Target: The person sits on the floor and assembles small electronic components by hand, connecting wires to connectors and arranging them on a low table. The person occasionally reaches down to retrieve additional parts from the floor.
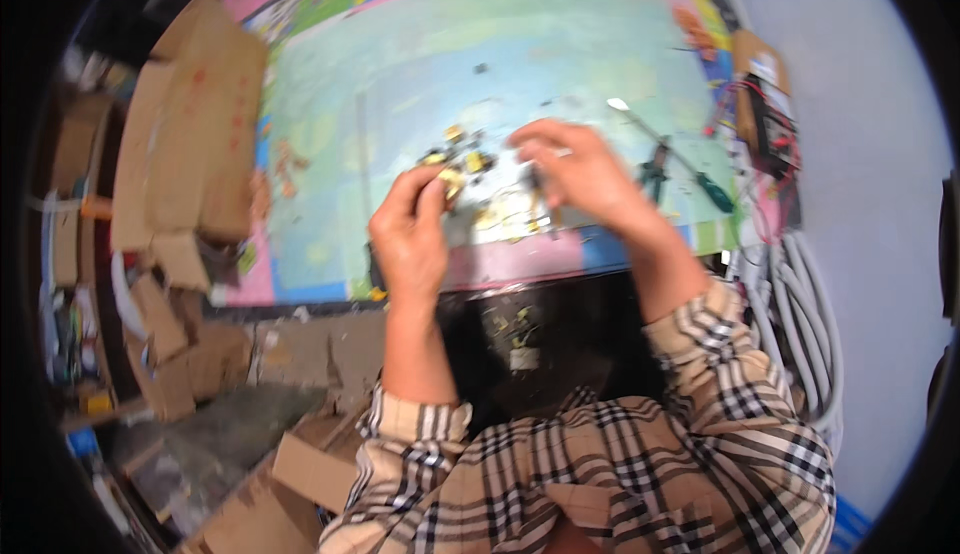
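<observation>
My left hand (410, 239) is closed, with a small yellow part (452, 182) pinched between thumb and fingertips above the table mat. Just beyond it lie several small yellow and black parts, among them a yellow block (478, 162) and another yellow piece (453, 134). My right hand (590, 176) hovers to the right of them, fingers bent and smeared by motion, so whether it holds anything is unclear. Under and between the hands, scattered yellowish bits (505, 212) lie near the mat's front edge.
On the right are a green-handled screwdriver (713, 192), a dark hand tool (655, 169), and a black meter (775, 132) with red leads. A cardboard box (195, 134) stands along the left edge. Grey hoses (805, 319) hang at right. A small dark piece (481, 68) lies farther back.
</observation>
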Demonstrator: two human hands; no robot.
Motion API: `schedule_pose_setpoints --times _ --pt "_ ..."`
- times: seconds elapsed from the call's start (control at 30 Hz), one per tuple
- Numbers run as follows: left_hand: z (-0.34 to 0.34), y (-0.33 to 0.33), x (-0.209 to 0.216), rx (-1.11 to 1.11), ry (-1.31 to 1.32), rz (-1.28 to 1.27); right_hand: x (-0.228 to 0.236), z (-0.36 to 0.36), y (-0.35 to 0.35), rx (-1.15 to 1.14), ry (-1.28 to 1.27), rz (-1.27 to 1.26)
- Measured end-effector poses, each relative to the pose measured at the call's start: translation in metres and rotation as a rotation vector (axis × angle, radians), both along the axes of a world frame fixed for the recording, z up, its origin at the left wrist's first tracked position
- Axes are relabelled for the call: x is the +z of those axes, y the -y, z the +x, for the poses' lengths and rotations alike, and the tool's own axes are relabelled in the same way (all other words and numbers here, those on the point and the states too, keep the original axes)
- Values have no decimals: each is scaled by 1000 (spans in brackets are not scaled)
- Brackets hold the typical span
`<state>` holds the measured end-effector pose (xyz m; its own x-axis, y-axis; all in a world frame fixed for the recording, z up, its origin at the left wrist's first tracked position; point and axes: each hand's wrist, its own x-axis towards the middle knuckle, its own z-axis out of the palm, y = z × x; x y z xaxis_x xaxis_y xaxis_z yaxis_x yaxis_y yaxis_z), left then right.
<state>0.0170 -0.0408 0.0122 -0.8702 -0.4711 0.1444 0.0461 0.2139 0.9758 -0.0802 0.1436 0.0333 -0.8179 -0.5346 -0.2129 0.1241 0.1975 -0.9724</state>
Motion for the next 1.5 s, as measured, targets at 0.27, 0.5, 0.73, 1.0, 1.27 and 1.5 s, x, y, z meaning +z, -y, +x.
schedule_pose_setpoints --times 0.27,0.5,0.73,1.0,1.27,1.5 --pt "-2 -24 -1 -134 113 81 -7 13 14 59 -160 -55" --pt "-3 -29 0 -99 54 104 -5 16 12 -78 -242 -101" --pt "-5 -36 -1 -10 -71 16 -17 12 18 -124 55 -254" --pt "-4 -20 -2 -111 89 165 -11 9 14 45 -111 -257" --pt "-1 -21 -1 -123 117 110 -10 12 21 -115 -286 -188" --pt "-2 -15 4 -120 49 325 -16 -19 -1 -450 -47 -316"
